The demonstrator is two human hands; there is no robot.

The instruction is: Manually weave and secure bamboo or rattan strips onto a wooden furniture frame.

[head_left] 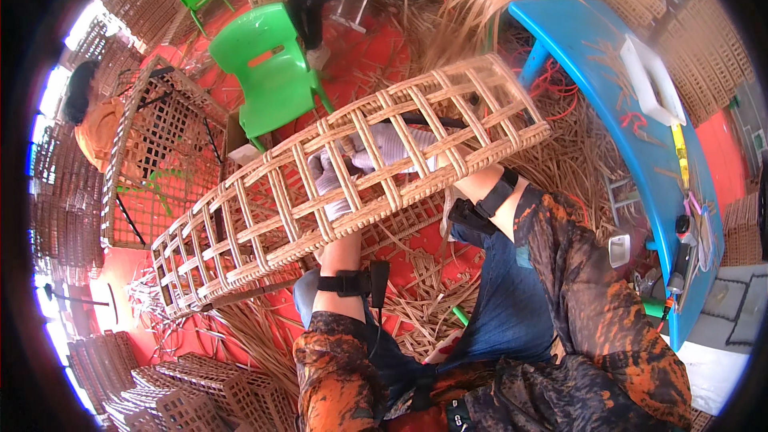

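Note:
A large tan woven basket frame [422,188] with an open lattice wall lies tilted across the view in front of me. Both my hands are behind that wall, in grey-striped gloves, showing through its gaps. My left hand [324,184] reaches up from below, fingers bent. Coming in from the right, my right hand [370,155] meets it near the basket's middle, fingers drawn together. Lattice strips partly cover both hands, so whatever is pinched between the fingers does not show. Black straps with small devices circle both forearms.
A green chair [268,72] stands beyond the basket. To the right, a blue table [640,140] bears a white tray [652,84] and hand tools. Loose strips [424,296] litter the red floor. Another lattice basket [160,160] stands at left near a person in orange; stacked baskets [200,388] lie lower left.

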